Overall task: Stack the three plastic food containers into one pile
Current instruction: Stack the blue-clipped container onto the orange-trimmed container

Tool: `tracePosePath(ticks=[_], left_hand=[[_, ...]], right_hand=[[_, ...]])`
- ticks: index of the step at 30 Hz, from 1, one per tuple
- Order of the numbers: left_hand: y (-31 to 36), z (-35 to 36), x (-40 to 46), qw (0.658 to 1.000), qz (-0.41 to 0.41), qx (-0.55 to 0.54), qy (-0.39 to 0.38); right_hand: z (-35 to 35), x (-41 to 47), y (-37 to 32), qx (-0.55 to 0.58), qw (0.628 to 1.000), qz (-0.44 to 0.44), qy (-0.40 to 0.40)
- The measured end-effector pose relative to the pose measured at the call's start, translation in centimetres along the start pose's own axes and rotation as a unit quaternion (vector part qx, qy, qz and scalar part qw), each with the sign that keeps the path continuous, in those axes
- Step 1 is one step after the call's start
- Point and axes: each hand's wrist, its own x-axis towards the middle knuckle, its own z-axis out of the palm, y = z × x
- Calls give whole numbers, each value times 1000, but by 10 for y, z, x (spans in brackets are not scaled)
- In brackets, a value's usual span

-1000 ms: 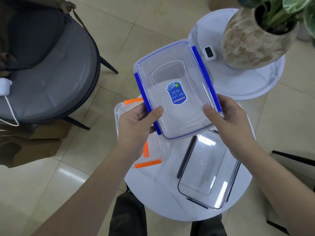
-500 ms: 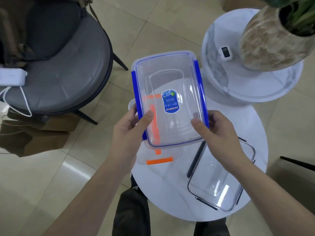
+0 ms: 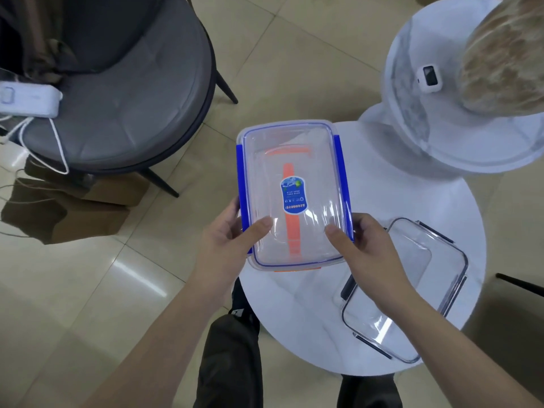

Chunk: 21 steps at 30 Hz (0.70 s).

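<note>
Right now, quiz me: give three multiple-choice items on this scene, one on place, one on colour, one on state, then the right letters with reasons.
1. Where is the blue-clipped container?
A. On the grey chair
B. Over the orange-clipped container
C. Inside the black-clipped container

2. What colour is the sticker on the held container?
A. Blue
B. Red
C. Yellow

3. How is the blue-clipped container held?
A. By the left hand alone
B. By nobody
C. By both hands, the right hand too

Answers: B, orange clips show through its clear base; A, the oval label is blue; C, a thumb presses on each near corner.
</note>
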Motion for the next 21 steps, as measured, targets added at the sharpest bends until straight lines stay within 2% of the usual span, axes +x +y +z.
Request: tracePosePath(ticks=[11, 21], left_hand=[[-17, -7, 5, 1000, -14, 14, -14], [-21, -4, 11, 999, -14, 48, 23]], right_hand=[[9, 0, 13, 1, 1000, 19, 3], [10, 5, 16, -3, 1000, 10, 17]])
